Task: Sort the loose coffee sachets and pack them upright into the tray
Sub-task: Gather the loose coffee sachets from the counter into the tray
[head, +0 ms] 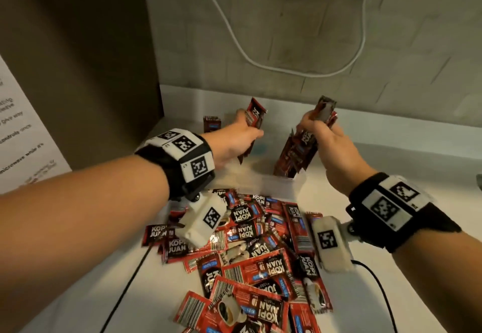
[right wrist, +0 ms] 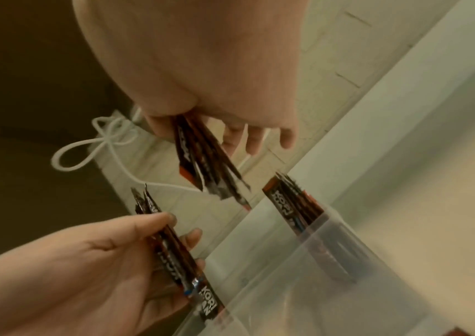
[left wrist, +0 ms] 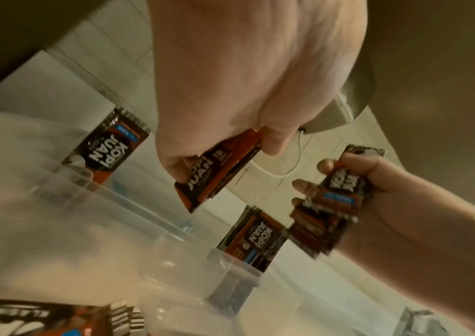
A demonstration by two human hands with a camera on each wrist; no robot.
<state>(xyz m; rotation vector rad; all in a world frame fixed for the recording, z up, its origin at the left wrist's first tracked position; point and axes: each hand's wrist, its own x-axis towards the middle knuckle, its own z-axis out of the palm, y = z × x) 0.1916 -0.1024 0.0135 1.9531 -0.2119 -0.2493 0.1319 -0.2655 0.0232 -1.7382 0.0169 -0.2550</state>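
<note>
Red-and-black coffee sachets lie in a loose pile (head: 250,244) on the white counter in front of me. Beyond it stands a clear plastic tray (head: 280,185). A few sachets (head: 285,161) stand upright at its right end, and one sachet (head: 211,123) stands at its far left. My left hand (head: 247,134) grips a few sachets (head: 255,113) above the tray's left half. My right hand (head: 318,126) grips a thicker fanned bundle (head: 324,111) just above the upright ones. The left wrist view shows the left hand's sachets (left wrist: 218,172), the right wrist view the bundle (right wrist: 206,161).
A brown cabinet side (head: 86,58) closes the left. The tiled wall (head: 287,32) behind the tray carries a hanging white cable (head: 234,35). Black cables (head: 122,296) run over the counter on both sides of the pile. A printed paper sheet (head: 18,129) hangs at far left.
</note>
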